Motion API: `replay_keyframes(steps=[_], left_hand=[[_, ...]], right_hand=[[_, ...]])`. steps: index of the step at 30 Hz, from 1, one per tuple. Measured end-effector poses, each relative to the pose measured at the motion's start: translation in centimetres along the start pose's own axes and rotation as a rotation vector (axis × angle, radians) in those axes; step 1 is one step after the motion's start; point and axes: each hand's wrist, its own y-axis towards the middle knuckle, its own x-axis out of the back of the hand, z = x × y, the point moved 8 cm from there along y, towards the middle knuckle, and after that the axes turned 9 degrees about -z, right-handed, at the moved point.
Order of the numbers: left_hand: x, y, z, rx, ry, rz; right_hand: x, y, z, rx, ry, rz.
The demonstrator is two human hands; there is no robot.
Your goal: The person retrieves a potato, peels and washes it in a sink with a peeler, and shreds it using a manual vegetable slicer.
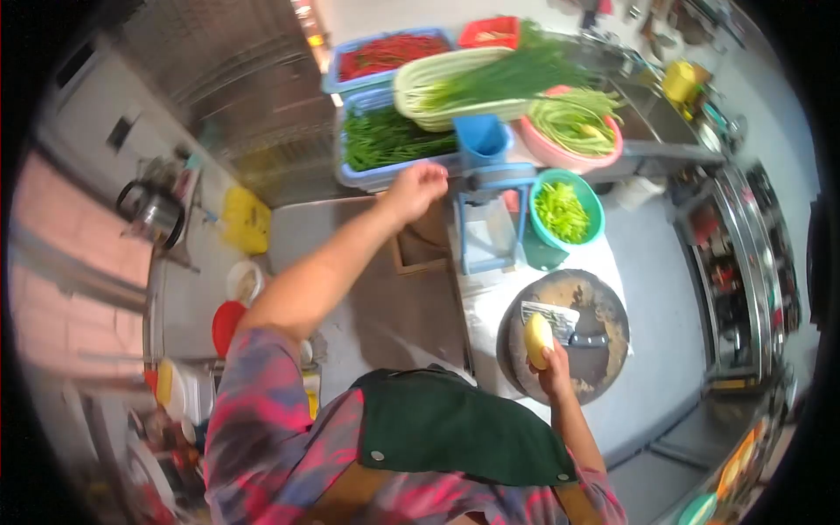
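A pale yellow, potato-like vegetable point(539, 339) is in my right hand point(553, 374), above a round dark chopping board point(595, 376). Just beyond it on the board lies a cleaver point(588, 339) with a dark handle and a light blade, partly covered by the vegetable. My left hand point(415, 191) is stretched forward, its fingers curled closed; whether anything is inside cannot be made out. It is left of a blue hand-operated machine point(497, 178), in front of a blue basket of dark greens point(394, 138).
Behind are a crate of red chillies point(389, 57), a pale basket point(429, 87) with long green stalks, and a pink basin point(573, 162) of beans. A teal basket point(598, 229) holds chopped greens. Shelving stands right; a kettle point(150, 210) and yellow container point(246, 219) are left.
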Motion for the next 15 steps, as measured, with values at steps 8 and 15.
replay_keyframes(steps=[8,15], left_hand=[[-5.3,18.7,0.2,-0.540,0.996,0.203],[-7.2,24.4,0.7,-0.479,0.870,0.569]], right_hand=[[3.8,-5.8,-1.1,0.141,0.002,-0.478],[-4.1,-5.3,3.4,0.342,0.124,-0.809]])
